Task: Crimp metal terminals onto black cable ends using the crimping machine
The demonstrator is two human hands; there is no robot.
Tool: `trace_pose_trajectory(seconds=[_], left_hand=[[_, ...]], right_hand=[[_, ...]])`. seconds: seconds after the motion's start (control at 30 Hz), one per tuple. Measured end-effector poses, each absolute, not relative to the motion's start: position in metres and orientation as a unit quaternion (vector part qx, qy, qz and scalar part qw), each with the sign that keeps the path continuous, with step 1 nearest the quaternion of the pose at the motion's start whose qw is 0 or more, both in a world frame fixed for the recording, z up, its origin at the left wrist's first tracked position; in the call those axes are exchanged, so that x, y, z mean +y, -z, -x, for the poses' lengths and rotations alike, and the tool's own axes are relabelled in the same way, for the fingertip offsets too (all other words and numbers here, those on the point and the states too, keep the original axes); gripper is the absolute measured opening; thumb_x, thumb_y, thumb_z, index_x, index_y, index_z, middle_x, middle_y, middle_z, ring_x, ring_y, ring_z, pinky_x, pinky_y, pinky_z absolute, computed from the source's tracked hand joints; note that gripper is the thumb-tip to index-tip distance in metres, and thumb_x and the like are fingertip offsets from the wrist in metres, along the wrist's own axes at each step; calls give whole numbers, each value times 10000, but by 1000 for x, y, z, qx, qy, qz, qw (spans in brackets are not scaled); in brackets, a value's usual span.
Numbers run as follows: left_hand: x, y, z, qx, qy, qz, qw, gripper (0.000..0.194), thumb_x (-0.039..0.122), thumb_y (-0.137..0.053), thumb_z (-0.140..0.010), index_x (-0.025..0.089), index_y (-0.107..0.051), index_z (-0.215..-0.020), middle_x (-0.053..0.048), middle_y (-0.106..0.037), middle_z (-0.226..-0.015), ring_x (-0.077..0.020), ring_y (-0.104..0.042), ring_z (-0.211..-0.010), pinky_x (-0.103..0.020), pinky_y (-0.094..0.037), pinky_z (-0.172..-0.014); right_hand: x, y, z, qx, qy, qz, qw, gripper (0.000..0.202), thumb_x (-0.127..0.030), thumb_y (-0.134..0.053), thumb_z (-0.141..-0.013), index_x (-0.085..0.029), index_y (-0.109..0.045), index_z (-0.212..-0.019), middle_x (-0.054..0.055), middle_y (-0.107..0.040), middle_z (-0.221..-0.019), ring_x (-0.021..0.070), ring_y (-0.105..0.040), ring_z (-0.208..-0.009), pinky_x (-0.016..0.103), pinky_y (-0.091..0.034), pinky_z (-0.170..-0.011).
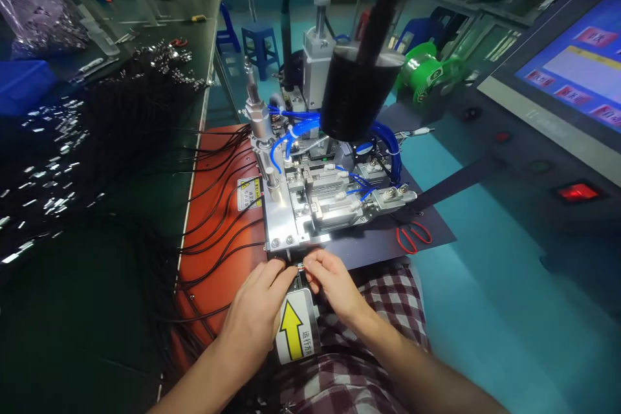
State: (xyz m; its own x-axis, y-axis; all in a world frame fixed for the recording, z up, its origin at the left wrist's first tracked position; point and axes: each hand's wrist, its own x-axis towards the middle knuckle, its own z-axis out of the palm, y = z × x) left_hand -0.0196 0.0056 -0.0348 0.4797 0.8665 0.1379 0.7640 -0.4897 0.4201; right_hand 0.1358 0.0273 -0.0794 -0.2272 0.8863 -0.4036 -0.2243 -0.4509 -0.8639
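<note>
At the front of the machine my left hand [259, 301] and my right hand [332, 278] meet, fingertips nearly touching. Between them is a small shiny metal connector [301, 266], mostly covered by the fingers. My right thumb and index finger pinch it. The left thumb and fingers are closed at its left side; whether they grip the connector or its cable is hidden. Just beyond the fingertips stands the machine's silver metal block [284, 226]. Below them lies a white plate with a yellow arrow [292, 330]. Several black cables [218, 249] run leftward across the orange surface.
A heap of black cables with metal ends [160, 77] covers the left bench. Red-handled scissors [413, 237] lie on the dark plate at right. Blue air hoses [310, 124] and a black cylinder [359, 94] rise above the machine. A touchscreen panel [577, 71] and green spool [422, 74] stand right.
</note>
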Motion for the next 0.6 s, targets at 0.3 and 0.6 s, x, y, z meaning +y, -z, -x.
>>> trace_pose_trajectory(seconds=[0.3, 0.6], left_hand=[[5, 40, 25, 478, -176, -837, 199, 324, 100, -394, -870, 151, -540, -1155, -106, -578, -1024, -203, -536, -856, -312, -510, -730], [4, 39, 15, 482, -144, -855, 125, 328, 44, -357, -861, 109, -553, -1116, -126, -596, -983, -220, -540, -824, -351, -522, -699]], right_hand=[[23, 78, -132, -367, -672, 499, 407, 324, -461, -553, -799, -198, -433, -652, -65, -406, -534, 95, -351, -465, 239, -288, -478], [23, 81, -139, -336, -707, 488, 386, 385, -540, -507, -810, -186, -460, -665, -44, -466, -585, 94, -411, -469, 241, -327, -497]])
